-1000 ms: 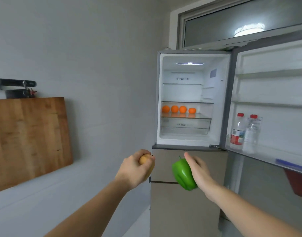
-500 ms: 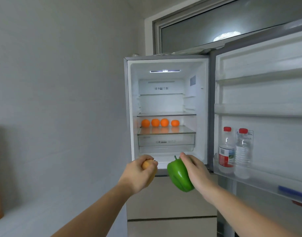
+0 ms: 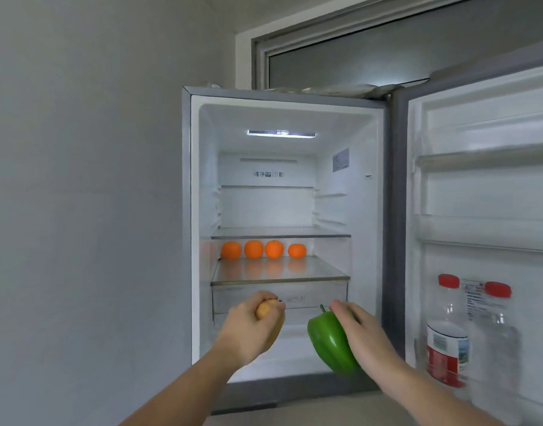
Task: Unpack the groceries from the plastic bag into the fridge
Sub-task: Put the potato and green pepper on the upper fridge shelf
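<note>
The open fridge fills the middle of the view, lit inside. My left hand grips a tan potato in front of the lower drawer. My right hand holds a green bell pepper just right of it, at the compartment's opening. Several oranges sit in a row at the back of the glass shelf above the drawer. The plastic bag is out of view.
The fridge door stands open at right, with two red-capped water bottles in its lower rack. A grey wall runs along the left. The upper glass shelf carries nothing.
The view has come closer to the fridge and turned toward it; the cutting board at left has dropped out of sight. Both hands, still holding the potato and the pepper, now reach the fridge opening.
</note>
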